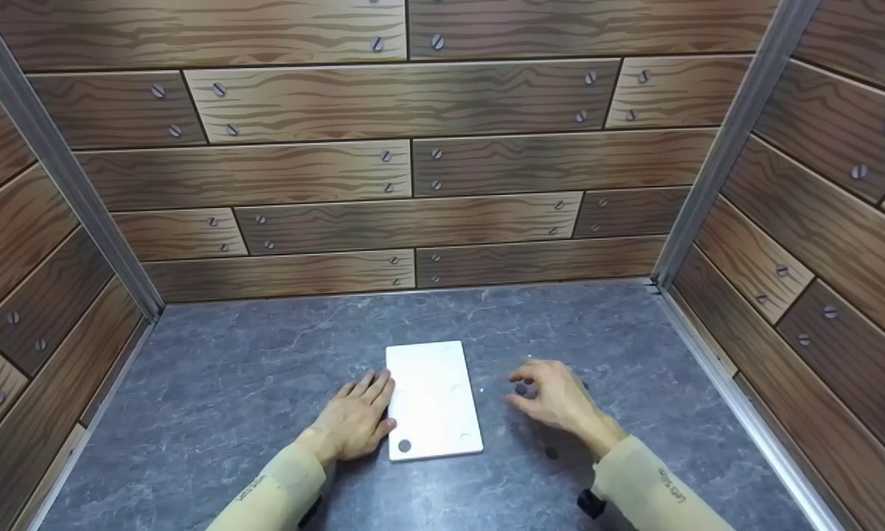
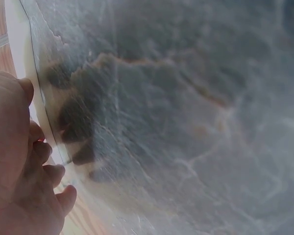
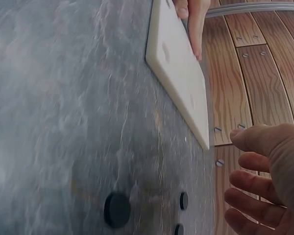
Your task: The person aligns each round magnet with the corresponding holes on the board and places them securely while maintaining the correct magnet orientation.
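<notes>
Left of centre on the counter [image 1: 251,383], the left hand [image 1: 350,420], fingers extended, rests against the edge of a white board [image 1: 434,402], which looks stiff, light and easily steadied by its sides. A black disc [image 1: 405,445] sits at its near-left corner. Farther right, the right hand [image 1: 557,398] hovers, thumb and fingers parted, near loose black discs [image 3: 117,210], probably hard, light and best pinched by the rim.

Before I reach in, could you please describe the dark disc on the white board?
On the grey table, find the white board beside the left hand. The dark disc sits at the board's near left corner; the other discs lie off it.
</notes>
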`<state>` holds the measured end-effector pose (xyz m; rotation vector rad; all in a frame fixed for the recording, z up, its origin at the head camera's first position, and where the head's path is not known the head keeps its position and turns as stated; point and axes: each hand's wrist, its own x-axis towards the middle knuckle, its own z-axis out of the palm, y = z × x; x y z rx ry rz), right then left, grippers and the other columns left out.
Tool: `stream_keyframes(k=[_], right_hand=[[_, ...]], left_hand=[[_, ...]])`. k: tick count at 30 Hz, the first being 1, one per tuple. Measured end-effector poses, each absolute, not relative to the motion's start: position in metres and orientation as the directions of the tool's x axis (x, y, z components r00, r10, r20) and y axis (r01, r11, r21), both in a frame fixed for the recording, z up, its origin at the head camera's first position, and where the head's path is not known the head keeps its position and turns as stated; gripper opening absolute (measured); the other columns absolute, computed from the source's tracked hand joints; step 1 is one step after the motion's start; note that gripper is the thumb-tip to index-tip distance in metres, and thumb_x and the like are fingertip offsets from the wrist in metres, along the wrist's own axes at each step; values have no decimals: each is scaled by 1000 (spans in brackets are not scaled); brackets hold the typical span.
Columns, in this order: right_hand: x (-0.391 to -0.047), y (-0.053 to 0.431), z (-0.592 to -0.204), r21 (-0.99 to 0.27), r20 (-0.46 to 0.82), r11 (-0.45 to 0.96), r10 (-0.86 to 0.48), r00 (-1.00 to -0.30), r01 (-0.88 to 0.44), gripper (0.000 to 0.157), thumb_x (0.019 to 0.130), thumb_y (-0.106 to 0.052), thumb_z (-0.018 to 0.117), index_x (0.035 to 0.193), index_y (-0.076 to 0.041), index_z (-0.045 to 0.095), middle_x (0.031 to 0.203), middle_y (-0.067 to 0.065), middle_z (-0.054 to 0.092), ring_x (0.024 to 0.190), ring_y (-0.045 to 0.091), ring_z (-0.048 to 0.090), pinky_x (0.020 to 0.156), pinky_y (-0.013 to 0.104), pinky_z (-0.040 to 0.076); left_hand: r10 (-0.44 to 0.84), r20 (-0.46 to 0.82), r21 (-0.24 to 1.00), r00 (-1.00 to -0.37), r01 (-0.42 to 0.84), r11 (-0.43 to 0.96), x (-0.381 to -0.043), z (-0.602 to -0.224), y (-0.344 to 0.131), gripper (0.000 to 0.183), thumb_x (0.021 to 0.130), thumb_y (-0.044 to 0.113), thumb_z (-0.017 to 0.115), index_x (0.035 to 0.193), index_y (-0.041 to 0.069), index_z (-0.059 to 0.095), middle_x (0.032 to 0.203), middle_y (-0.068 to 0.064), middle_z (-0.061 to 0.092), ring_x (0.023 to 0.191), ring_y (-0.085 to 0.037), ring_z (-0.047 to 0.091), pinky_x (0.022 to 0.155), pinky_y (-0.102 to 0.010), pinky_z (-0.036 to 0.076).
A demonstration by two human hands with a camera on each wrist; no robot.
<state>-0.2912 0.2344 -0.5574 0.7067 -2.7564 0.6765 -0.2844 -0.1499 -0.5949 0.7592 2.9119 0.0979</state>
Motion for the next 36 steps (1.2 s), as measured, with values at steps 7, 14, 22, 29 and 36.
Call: stream_keyframes(k=[7,14,22,29,36], right_hand=[[-288,254,-558,-332,329,775,-439,-836,-538,28,92,-22,92,115,-8,86,116,7,86,95,31,84,86,49,69],[-281,273,-555,-252,355,779,-477,-804,-574,31,92,-26,92,118,-12,85,114,5,85,97,26,82,87,49,69],[-271,290,-555,-224,369,726,-554,-746,-650,25,94,-25,91,115,-13,86,103,3,83,87,21,78,76,40,66],[-263,299,-558,-223,333,697,-602,-725,-681,25,95,-25,90,116,-12,86,102,3,84,86,21,79,74,40,66],[-253,305,-570,-180,346,682,-631,-695,-709,23,92,-26,92,111,-15,87,96,-2,80,81,17,75,69,36,63]], left_hand=[[490,-103,94,-866,482,871,-285,-595,-150,71,119,46,48,176,5,35,185,-13,36,173,-39,36,138,-61,36],[498,-91,103,-862,490,866,-284,-597,-151,71,119,46,47,175,4,37,185,-14,37,172,-40,37,137,-62,37],[501,-77,98,-862,494,864,-285,-597,-152,71,119,48,45,175,4,37,184,-14,38,171,-41,38,137,-63,37],[489,-91,93,-868,481,872,-285,-597,-152,72,119,47,46,176,5,36,185,-13,36,172,-40,37,138,-62,36],[494,-92,91,-865,487,869,-284,-596,-152,72,119,48,44,176,4,36,185,-14,36,171,-41,37,137,-62,37]])
